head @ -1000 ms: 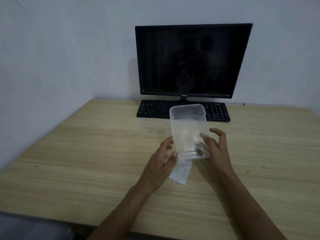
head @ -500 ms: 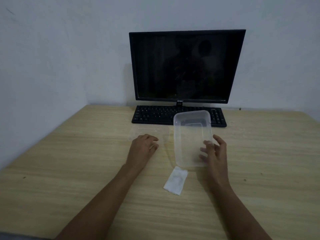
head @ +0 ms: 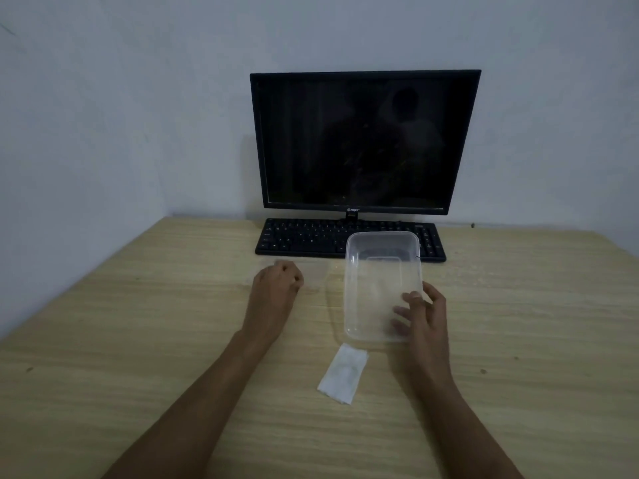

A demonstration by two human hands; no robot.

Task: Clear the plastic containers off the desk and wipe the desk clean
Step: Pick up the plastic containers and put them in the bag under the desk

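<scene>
A clear plastic container (head: pixel 377 271) is held tilted just above the wooden desk (head: pixel 138 340), in front of the keyboard. My right hand (head: pixel 427 319) grips its near right corner, thumb on the rim and fingers showing through the plastic from below. A flat clear lid (head: pixel 316 273) lies on the desk to the container's left. My left hand (head: pixel 276 285) rests on the lid's left part with its fingers curled over it. A folded white tissue (head: pixel 342 378) lies on the desk between my forearms.
A black keyboard (head: pixel 304 236) and a dark monitor (head: pixel 363 140) stand at the back of the desk against the wall. A wall also runs along the desk's left side. Small dark specks dot the desk at the right (head: pixel 483 371).
My left hand let go of the container and moved left to the clear lid. My right hand alone keeps the container, now tilted more open toward me.
</scene>
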